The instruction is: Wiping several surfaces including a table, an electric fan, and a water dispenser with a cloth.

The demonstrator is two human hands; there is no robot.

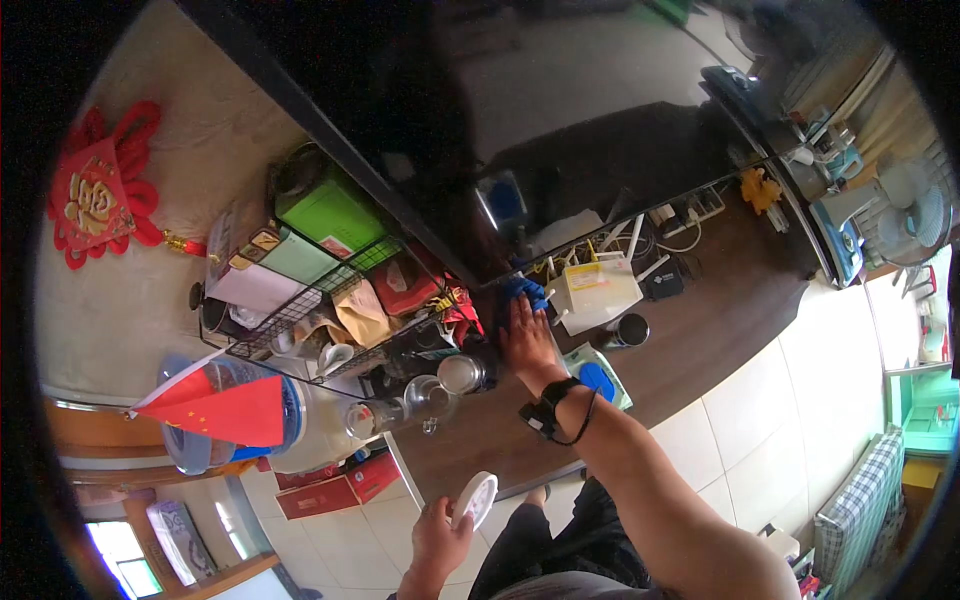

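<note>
My right hand (529, 337), with a black watch and a beaded bracelet at the wrist, presses a blue cloth (525, 291) on the dark wooden cabinet top (697, 315), close below the television's lower edge. A white router with antennas (600, 292) stands just to the right of the cloth. My left hand (444, 534) holds a round white plastic lid or dish (475, 501) by its rim, in front of the cabinet's edge. Its underside is partly hidden by the fingers. Between the hands stand glass jars (429, 396) and a silver-lidded jar (460, 373).
A large television (600, 97) spans the back. Left of it, a black wire rack (300, 315) holds boxes and packets, beside a small red flag (232, 409). A dark cup (628, 330), a box with a blue oval (596, 379) and a black device (663, 283) stand right of my right hand.
</note>
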